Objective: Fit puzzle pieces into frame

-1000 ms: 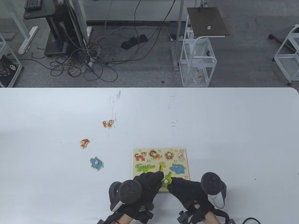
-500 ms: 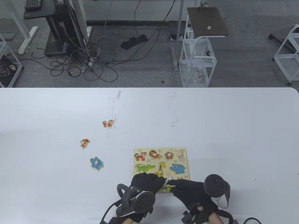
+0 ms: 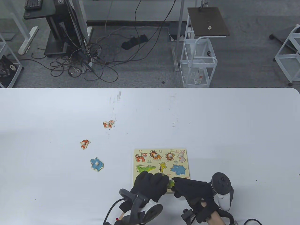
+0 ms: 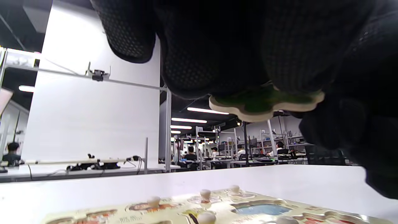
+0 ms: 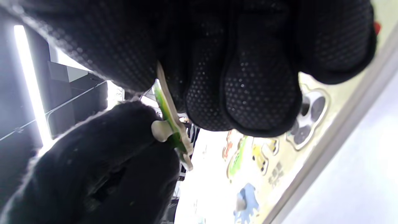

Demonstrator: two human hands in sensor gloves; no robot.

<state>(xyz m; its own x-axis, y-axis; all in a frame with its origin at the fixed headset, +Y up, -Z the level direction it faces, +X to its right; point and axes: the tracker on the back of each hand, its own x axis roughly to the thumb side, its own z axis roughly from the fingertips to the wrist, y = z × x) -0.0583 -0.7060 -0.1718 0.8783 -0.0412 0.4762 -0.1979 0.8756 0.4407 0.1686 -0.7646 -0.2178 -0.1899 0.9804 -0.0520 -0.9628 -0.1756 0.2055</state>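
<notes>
Holding a green crocodile piece (image 3: pixel 170 183) between both hands, above the near edge of the puzzle frame (image 3: pixel 138 151). Left hand (image 3: pixel 150 186) fingers curl over the piece from the left; right hand (image 3: pixel 191 188) pinches it from the right. Left wrist view shows the piece lifted clear of the board, roughly level; right wrist view shows its white knob facing the left-hand side.

Step in hand, as judged: orienting the piece before seating it. Its slot appears to be the crocodile recess in the frame's middle row, left, which lies just beyond the left hand's fingers. Next move calls for turning the outline to match the recess, then lowering it flat.

Still loose on the white counter (image 3: pixel 234 131), well left of the frame: a tiger piece (image 3: pixel 108 124), a small orange piece (image 3: pixel 85 143), a blue hippo piece (image 3: pixel 96 164).

Room: grey floor beyond the counter, tangled cables (image 3: pixel 89 63), a white wire cart (image 3: pixel 198 62).
</notes>
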